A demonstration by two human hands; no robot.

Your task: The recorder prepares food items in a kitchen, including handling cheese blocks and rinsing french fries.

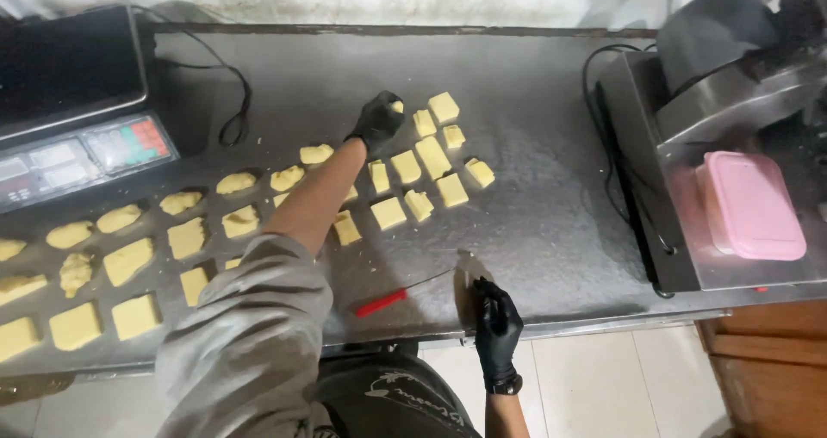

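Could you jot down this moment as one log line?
left hand: on a dough piece | right hand: at table edge | knife: lying on the table, untouched

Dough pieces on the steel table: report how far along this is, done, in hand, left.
Done: many yellow dough pieces already lie cut in rows across the steel table, rounded ones at the back.
In hand: the left hand, gloved black, reaches a small piece in the far cluster. The right hand rests at the table edge beside the red-handled knife.
Left: no uncut block shows; the nearer pieces remain square.
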